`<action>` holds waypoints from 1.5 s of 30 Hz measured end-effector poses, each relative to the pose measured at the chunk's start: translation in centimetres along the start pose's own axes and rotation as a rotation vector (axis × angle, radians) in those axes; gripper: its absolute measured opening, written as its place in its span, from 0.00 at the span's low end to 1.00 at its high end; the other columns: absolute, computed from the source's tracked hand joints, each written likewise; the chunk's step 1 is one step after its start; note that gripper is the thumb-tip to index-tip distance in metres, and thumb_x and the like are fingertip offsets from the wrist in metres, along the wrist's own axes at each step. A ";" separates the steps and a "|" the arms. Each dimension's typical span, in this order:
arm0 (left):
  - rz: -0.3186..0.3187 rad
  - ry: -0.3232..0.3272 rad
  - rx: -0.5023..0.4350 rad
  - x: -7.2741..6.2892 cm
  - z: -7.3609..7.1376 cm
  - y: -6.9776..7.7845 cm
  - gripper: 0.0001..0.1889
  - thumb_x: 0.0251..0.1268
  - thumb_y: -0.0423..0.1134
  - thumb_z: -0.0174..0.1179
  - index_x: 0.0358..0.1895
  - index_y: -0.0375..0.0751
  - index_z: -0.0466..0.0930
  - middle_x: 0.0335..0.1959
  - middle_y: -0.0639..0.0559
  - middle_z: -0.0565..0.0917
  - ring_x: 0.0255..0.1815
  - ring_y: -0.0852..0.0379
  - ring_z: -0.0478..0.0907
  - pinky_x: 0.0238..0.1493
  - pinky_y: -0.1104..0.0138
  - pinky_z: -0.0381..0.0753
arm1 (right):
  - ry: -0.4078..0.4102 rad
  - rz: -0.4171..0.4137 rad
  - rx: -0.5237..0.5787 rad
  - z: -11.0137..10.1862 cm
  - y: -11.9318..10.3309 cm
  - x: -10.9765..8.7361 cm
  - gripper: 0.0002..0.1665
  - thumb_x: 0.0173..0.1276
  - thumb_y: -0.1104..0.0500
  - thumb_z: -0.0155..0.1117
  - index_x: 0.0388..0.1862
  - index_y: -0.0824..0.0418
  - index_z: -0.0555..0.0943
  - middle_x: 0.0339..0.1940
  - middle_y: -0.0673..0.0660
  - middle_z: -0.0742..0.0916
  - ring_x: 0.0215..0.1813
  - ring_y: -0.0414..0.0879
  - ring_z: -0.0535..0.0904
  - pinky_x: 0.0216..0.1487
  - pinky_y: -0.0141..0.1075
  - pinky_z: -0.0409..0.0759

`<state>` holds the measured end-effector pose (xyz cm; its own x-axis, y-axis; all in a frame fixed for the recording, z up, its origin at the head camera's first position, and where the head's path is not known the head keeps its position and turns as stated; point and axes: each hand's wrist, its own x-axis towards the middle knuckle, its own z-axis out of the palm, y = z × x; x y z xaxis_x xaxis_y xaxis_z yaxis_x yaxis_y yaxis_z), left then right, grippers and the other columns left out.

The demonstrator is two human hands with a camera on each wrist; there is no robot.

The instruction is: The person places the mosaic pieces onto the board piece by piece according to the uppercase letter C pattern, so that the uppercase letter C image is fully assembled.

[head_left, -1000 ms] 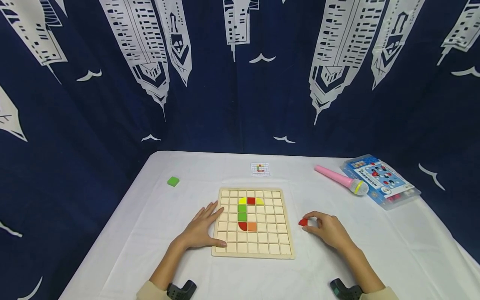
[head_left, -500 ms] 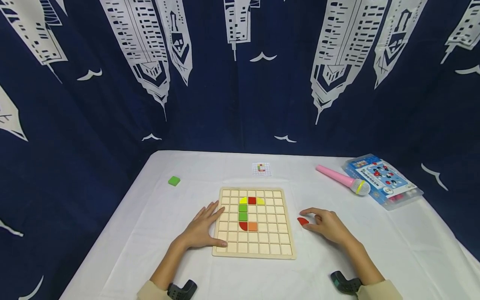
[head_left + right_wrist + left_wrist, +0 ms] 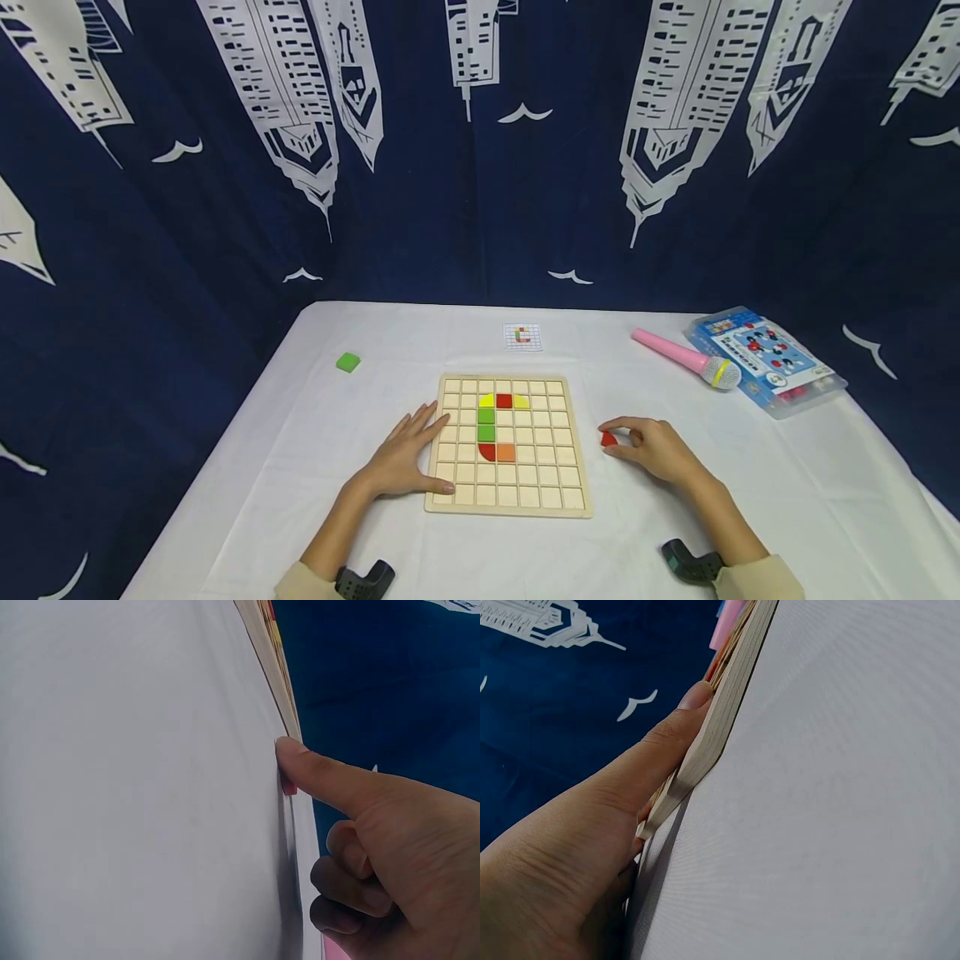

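A wooden grid board (image 3: 510, 504) lies on the table, with yellow, red, green and orange tiles set in some of its squares. My left hand (image 3: 405, 457) rests along the board's left edge, fingers spread and the thumb on the near left corner. To the right of the board, my right hand (image 3: 656, 452) pinches a small red tile (image 3: 608, 438) with a curved side between thumb and index finger, low over the cloth. In the right wrist view the thumb covers most of this red tile (image 3: 289, 786), and the other fingers are curled in.
A loose green tile (image 3: 348, 362) lies at the back left. Behind the board is a small pattern card (image 3: 522, 337). A pink microphone (image 3: 678, 354) and a clear plastic case with a blue cover (image 3: 768, 358) lie at the back right. Dark blue printed cloth (image 3: 480, 208) hangs behind the table.
The red tile turned between the right fingers: the index finger lifted off it half a second ago and now closes on it again. The left hand and board stay still.
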<state>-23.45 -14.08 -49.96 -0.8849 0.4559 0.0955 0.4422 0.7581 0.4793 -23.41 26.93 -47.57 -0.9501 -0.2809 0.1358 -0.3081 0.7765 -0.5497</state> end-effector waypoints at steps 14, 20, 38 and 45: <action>0.007 0.003 -0.010 -0.3 -0.5 -0.1 0.58 0.31 0.71 0.67 0.70 0.42 0.58 0.73 0.45 0.49 0.73 0.48 0.41 0.71 0.53 0.41 | -0.025 0.053 -0.046 -0.9 0.0 -1.4 0.20 0.52 0.52 0.73 0.45 0.54 0.83 0.11 0.45 0.65 0.15 0.36 0.55 0.16 0.28 0.56; 0.000 -0.003 -0.003 -0.2 -0.5 -0.2 0.59 0.31 0.72 0.66 0.70 0.43 0.57 0.74 0.46 0.47 0.73 0.49 0.40 0.71 0.55 0.40 | -0.008 0.000 -0.003 -0.6 0.1 -1.0 0.15 0.54 0.56 0.72 0.42 0.52 0.83 0.11 0.44 0.63 0.15 0.35 0.54 0.16 0.27 0.55; -0.007 -0.011 -0.001 0.0 -0.4 -0.2 0.60 0.30 0.74 0.64 0.71 0.45 0.56 0.74 0.49 0.46 0.74 0.52 0.38 0.71 0.57 0.38 | 0.052 -0.174 0.046 1.8 -4.9 1.9 0.14 0.55 0.47 0.70 0.39 0.48 0.82 0.10 0.41 0.62 0.15 0.31 0.52 0.15 0.26 0.53; 0.003 -0.009 -0.011 -0.1 -0.2 0.0 0.60 0.30 0.73 0.65 0.71 0.44 0.57 0.74 0.48 0.47 0.74 0.51 0.39 0.71 0.56 0.39 | -0.071 -0.266 0.053 4.3 -7.5 2.8 0.14 0.56 0.45 0.68 0.38 0.48 0.82 0.10 0.40 0.64 0.16 0.31 0.55 0.17 0.24 0.54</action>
<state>-23.41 -14.21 -49.75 -0.8823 0.4623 0.0886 0.4430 0.7519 0.4883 -23.54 17.93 -46.60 -0.8296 -0.5115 0.2238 -0.5416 0.6402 -0.5447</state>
